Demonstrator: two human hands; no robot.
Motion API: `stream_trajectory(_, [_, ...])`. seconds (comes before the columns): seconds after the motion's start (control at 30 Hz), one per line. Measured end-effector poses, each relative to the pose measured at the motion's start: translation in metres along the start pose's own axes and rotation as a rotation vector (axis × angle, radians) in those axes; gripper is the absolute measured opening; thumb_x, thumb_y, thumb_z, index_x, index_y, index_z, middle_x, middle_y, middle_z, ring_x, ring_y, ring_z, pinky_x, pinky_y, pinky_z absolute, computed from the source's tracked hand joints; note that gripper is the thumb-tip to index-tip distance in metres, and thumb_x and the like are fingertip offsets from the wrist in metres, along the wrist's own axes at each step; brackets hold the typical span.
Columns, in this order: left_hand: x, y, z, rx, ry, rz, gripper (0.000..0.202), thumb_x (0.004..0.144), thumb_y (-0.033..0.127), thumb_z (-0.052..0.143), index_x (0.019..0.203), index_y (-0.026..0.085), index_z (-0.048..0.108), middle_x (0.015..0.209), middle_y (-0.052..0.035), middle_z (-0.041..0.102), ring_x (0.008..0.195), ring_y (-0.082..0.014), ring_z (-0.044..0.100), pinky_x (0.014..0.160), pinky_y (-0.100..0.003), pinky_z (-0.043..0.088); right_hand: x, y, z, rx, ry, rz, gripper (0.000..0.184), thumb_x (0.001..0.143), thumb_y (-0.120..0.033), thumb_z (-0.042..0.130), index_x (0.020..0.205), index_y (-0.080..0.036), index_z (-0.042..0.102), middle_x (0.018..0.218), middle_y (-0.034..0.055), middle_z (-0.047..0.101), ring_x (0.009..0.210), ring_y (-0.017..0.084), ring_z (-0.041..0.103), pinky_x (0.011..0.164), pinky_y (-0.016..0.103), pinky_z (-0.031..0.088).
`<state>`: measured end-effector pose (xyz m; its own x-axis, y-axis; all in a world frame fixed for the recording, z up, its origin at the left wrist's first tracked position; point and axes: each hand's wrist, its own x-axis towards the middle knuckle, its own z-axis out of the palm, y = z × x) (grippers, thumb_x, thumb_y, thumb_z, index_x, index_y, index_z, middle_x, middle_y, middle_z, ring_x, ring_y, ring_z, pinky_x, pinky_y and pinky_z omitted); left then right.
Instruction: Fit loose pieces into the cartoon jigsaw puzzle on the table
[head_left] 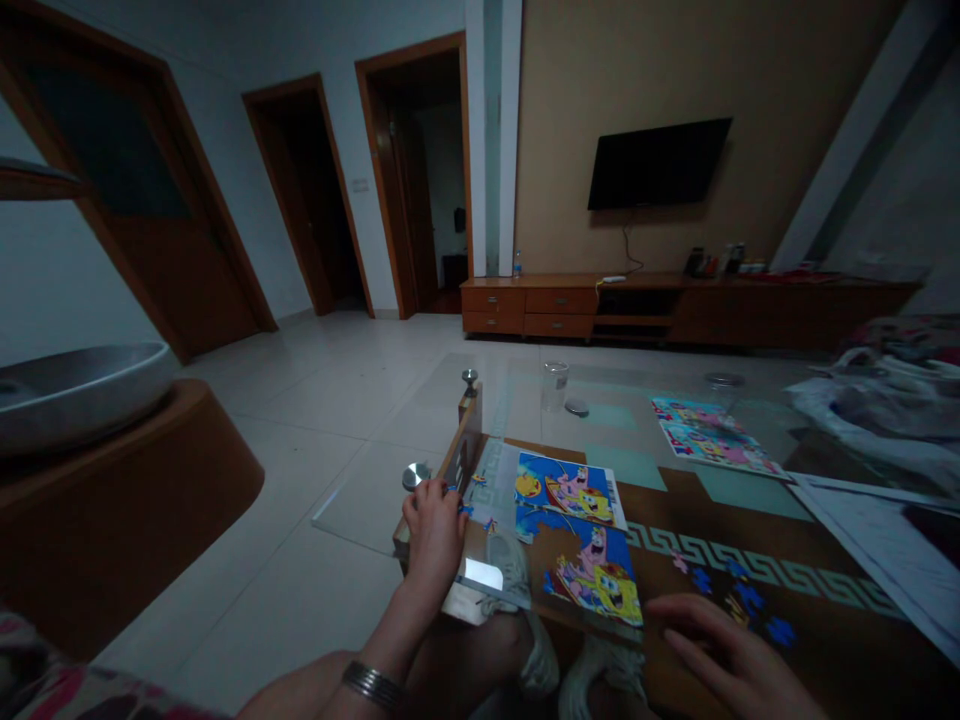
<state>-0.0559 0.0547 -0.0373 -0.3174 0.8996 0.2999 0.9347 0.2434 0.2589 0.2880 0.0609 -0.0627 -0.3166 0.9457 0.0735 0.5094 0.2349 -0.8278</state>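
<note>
My left hand (433,525) is at the left edge of the glass table, its fingers curled closed on a small blue puzzle piece (452,489) at the fingertips. A few more loose pieces (489,525) lie just to its right. A partly assembled cartoon jigsaw (611,585) sits at the near table edge, with a gap at its upper left. Directly behind it lies the matching picture card (574,487). My right hand (731,655) hovers at the near edge, right of the jigsaw, fingers apart and holding nothing. Several loose blue and pink pieces (742,597) lie beyond it.
Farther back stand a clear jar (555,385) and its lid (577,408). Another cartoon picture sheet (712,435), white papers (885,550) and a plastic bag (877,410) are on the right. Metal table fittings (415,476) stick up at the left.
</note>
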Motion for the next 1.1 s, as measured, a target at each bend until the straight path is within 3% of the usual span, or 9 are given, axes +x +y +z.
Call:
stream_trajectory(0.27, [-0.003,-0.004,0.002,-0.046,-0.005,-0.005,0.007,0.084,0.023,0.060,0.085,0.021,0.066,0.114,-0.0056,0.060,0.116,-0.0255,0.046,0.098,-0.042,0.030,0.001,-0.016,-0.003,-0.015,-0.028,0.010,0.035,0.076,-0.052,0.058,0.089,-0.025,0.074,0.098,0.0089,0.072,0.094,0.027,0.066,0.081,0.034,0.055])
stream_trajectory(0.57, [0.000,-0.032,-0.019,-0.070,0.069,-0.080,0.015,0.085,0.016,0.055,0.091,0.023,0.067,0.116,-0.0060,0.058,0.116,-0.0250,0.044,0.096,-0.041,0.031,0.000,-0.014,-0.005,-0.025,-0.062,0.024,0.035,0.078,-0.051,0.055,0.091,-0.025,0.074,0.099,0.0092,0.071,0.095,0.027,0.066,0.083,0.035,0.054])
stream_trajectory(0.8, [-0.001,-0.049,-0.023,-0.056,0.075,-0.125,0.016,0.082,0.011,0.055,0.089,0.020,0.067,0.113,-0.0094,0.059,0.116,-0.0290,0.045,0.094,-0.046,0.033,0.000,-0.026,-0.007,-0.068,-0.056,0.026,0.038,0.075,-0.054,0.054,0.088,-0.025,0.075,0.097,0.0097,0.072,0.094,0.028,0.066,0.082,0.036,0.055])
stream_trajectory(0.93, [-0.008,-0.037,-0.018,-0.070,0.052,-0.066,0.016,0.081,0.011,0.057,0.089,0.022,0.066,0.115,-0.0070,0.059,0.116,-0.0266,0.045,0.096,-0.044,0.033,0.000,-0.033,-0.007,-0.049,-0.049,0.026,0.038,0.074,-0.054,0.055,0.087,-0.024,0.075,0.095,0.0102,0.072,0.092,0.028,0.067,0.081,0.036,0.056])
stream_trajectory(1.1, [-0.019,-0.012,-0.006,-0.114,-0.001,0.105,0.020,0.080,0.010,0.057,0.091,0.024,0.066,0.122,-0.0046,0.057,0.120,-0.0253,0.044,0.098,-0.042,0.033,0.000,-0.040,-0.008,-0.051,-0.046,0.038,0.038,0.072,-0.055,0.056,0.085,-0.025,0.075,0.094,0.0098,0.072,0.090,0.028,0.068,0.079,0.035,0.056])
